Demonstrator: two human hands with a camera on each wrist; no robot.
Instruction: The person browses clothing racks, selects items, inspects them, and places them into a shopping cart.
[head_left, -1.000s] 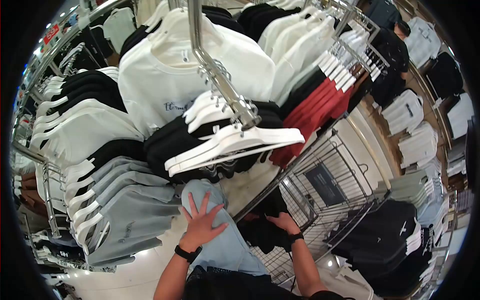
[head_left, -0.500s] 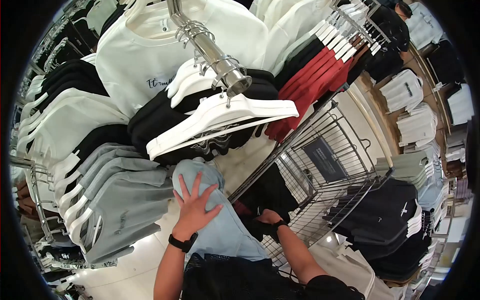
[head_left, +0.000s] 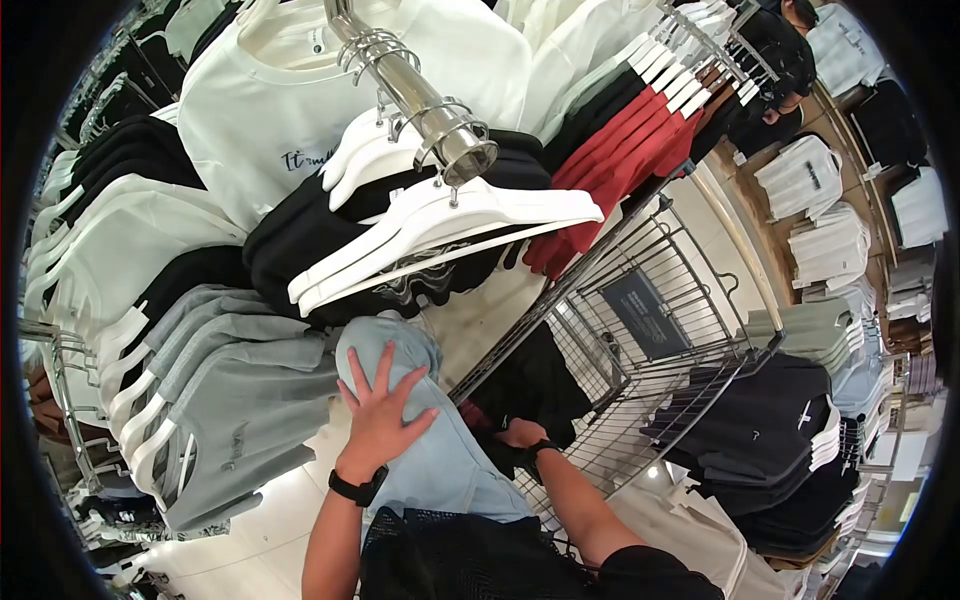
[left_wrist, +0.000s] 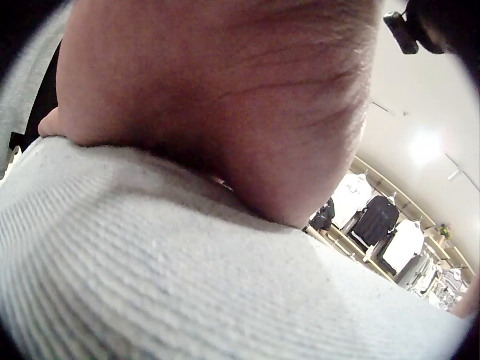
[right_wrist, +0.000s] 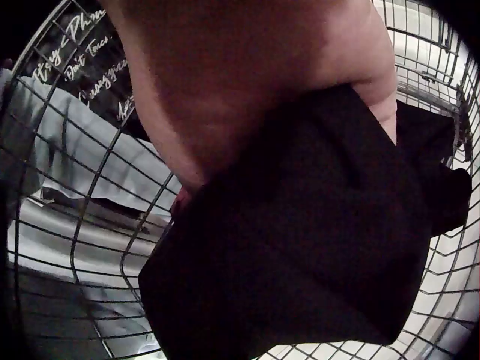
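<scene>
My left hand (head_left: 385,420) rests with fingers spread on the knee of the light blue jeans (head_left: 445,470). In the left wrist view its palm side (left_wrist: 225,97) lies against the pale ribbed denim (left_wrist: 187,247). My right hand (head_left: 522,433) reaches into a wire shopping cart (head_left: 668,232) and grips a black garment (right_wrist: 300,232), its fingertips hidden by the cloth. More black cloth (head_left: 540,370) lies in the cart towards its far side, and a bit of dark red fabric (head_left: 472,412) shows beside the hand.
Straight ahead, a chrome rail (head_left: 430,120) juts out with white hangers (head_left: 440,235) on it. Grey shirts (head_left: 240,400) hang at left, red ones (head_left: 620,180) beyond the cart, dark ones (head_left: 760,430) at right. Another person (head_left: 775,60) stands at the far right.
My right hand has moved left and down within the cart, onto the black garment. The left hand stays spread on the knee. The head view has shifted, bringing the hangers slightly left and up.
</scene>
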